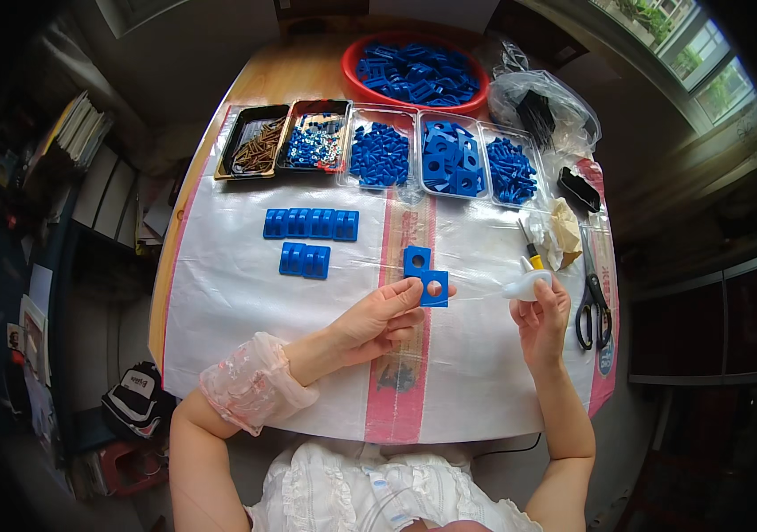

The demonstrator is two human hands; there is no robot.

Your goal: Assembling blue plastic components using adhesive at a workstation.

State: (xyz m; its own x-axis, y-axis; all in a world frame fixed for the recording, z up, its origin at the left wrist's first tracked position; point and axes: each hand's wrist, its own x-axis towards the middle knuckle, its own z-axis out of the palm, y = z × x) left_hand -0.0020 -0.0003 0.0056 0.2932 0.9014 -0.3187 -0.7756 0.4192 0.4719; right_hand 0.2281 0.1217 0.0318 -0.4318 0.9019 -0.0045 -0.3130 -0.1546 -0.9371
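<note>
My left hand [389, 316] pinches a square blue plastic plate with a round hole [445, 300] between thumb and fingers. A second blue holed piece [411, 266] touches or overlaps its far left corner; whether it is held too, I cannot tell. In my right hand [542, 321], raised to the right of the plate, is a small white plastic object with a pointed tip [520, 285], like a squeeze bottle. Several blue bracket-like parts stand farther left in two rows, a longer far row [310, 224] and a shorter near row [305, 260].
Along the back stand trays of brown screws [258, 146], small metal and coloured bits [314, 137] and blue parts [380, 155]. Behind them is a red basin [352, 82] heaped with blue parts. Black scissors [593, 310], a yellow-handled tool [534, 257] and crumpled brown paper [565, 232] lie right.
</note>
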